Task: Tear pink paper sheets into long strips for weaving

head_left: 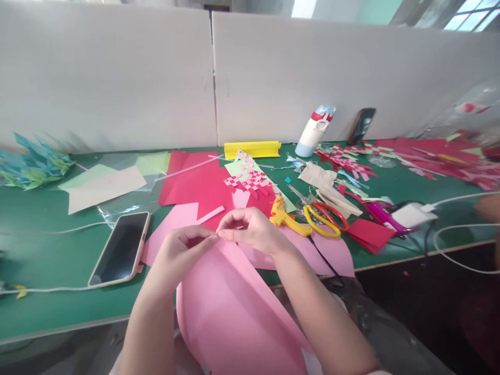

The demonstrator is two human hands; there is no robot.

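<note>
Both hands meet at the top edge of a large sheet of pink paper (230, 307), which curves down toward my lap. My left hand (187, 247) pinches that edge between thumb and fingers. Close against it, my right hand (248, 232) pinches the same spot, fingertips touching. A fold or strip runs along the sheet's right side. Just beyond the hands lie red paper sheets (183, 179) and woven pink-and-white paper pieces (252, 182). A yellow glue gun (289, 221) rests to the right of my right hand, beside scissors (326, 219) with yellow and orange handles.
A smartphone (122, 250) lies at left with white cables nearby. Teal paper leaves (33, 164) sit far left. A white bottle (314, 133), an upright phone (361, 126) and a yellow folded strip (252, 150) stand by the grey partition (117, 73). Part of another person's hand (490, 208) shows at right.
</note>
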